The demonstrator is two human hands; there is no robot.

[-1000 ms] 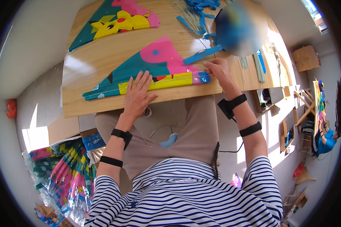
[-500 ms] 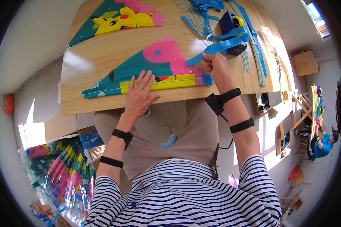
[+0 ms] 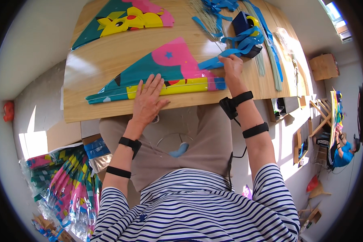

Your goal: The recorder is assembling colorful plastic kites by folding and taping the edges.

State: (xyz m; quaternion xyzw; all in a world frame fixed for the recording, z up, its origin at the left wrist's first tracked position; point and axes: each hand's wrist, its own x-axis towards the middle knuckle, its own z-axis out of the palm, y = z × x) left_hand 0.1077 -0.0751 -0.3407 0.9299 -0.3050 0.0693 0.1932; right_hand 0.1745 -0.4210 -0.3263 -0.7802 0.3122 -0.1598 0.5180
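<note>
A folded sheet of thin printed plastic, green, pink and yellow and shaped like a kite, lies near the table's front edge. Along its yellow folded edge runs a thin pale rod, with a blue tape patch at the right end. My left hand rests flat on this fold, fingers spread. To the right, my right hand pinches a strip of blue tape; the strip's free end reaches the sheet's pink edge. Behind the hand the tape trails in loops toward a dark blue tape dispenser.
Another printed sheet lies at the table's far left. Bundles of thin pale sticks and blue strips lie at the right. A pile of wrapped printed sheets sits low at the left. Far right, another person sits at a table.
My right hand has shifted slightly right with the tape strip still pinched. The tape behind it has gone slacker and curls more near the dispenser. My left hand stays put.
</note>
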